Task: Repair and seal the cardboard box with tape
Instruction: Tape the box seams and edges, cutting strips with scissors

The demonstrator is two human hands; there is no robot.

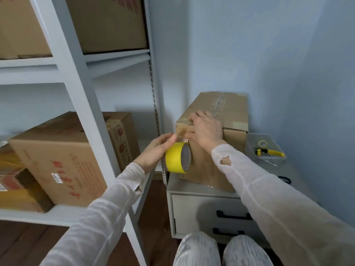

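A person in sheer white sleeves works at a cardboard box [237, 110] in the corner of a blue-walled storeroom. The box stands on a small white drawer cabinet [192, 208], pushed back close to the wall. An old seam of clear tape runs along its top.

The left hand [153, 150] grips a yellow tape roll [175, 158], fingers curled round its rim and the thumb up near the top. The roll is held on edge against the near left corner of the box. A short strip of clear tape [181, 135] runs from the roll up to that corner.

The right hand [206, 129] lies flat over the box's upper front edge. Its fingers press on the top panel and its thumb presses on the front face beside the strip. It holds nothing.

To the right of the box, a clear plastic tray [255, 134] on the cabinet holds a small tape roll [261, 143] and a yellow-handled tool [272, 152].

On the left, a white shelving unit [90, 112] carries more printed cartons [57, 160]. The person's knees show at the bottom edge.
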